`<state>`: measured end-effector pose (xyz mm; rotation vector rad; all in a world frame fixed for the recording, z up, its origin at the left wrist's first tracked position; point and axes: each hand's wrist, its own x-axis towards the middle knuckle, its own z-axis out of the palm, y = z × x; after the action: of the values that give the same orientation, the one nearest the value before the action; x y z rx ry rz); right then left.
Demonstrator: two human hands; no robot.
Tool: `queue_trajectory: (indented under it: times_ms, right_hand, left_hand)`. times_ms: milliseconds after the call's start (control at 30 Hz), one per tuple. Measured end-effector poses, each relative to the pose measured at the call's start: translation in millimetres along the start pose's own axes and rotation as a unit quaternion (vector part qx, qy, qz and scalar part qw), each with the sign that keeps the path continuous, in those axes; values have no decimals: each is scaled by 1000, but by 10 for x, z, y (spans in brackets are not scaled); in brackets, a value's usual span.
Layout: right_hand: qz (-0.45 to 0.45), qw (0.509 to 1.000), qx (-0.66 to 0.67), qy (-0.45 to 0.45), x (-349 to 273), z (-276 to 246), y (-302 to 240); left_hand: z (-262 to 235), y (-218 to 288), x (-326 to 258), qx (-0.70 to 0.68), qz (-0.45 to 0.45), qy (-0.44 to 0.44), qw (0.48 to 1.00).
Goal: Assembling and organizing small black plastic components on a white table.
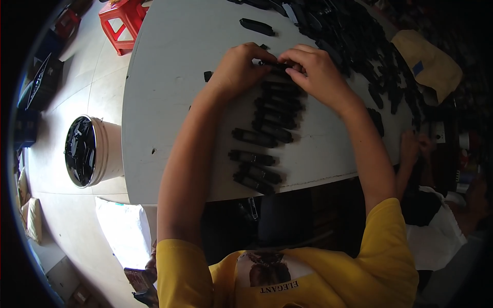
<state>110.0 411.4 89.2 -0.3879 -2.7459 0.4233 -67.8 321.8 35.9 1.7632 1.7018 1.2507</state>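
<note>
My left hand [237, 71] and my right hand [317, 73] meet over the white table [169, 102], fingers closed on the two ends of a small, long black plastic part [277, 65]. Its exact kind is unclear, as my fingers cover much of it. Just below my hands, several similar black parts [277, 106] lie side by side in a column running toward the table's near edge. The nearest ones [256, 178] are slightly askew, with greyish middles. Small black bits [208, 76] lie left of my left wrist, and one lone black part [257, 26] rests beyond my hands.
A large heap of black parts [354, 46] covers the table's far right, beside a brown paper piece [429, 64]. Another person's hand [410, 146] is at the right edge. On the floor at left stand a white bucket [109, 149] of black pieces and a red stool [122, 25].
</note>
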Motion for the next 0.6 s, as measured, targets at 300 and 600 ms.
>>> queue_trajectory:
  times_ms: [300,600]
  right_hand:
    - [2,1000,-23,4,35,27,27]
    - [80,993,-17,-84,273,-46,32]
  left_hand:
    - [2,-14,11,12,28,-4,1000]
    - [27,-23,7,10,33,4,999]
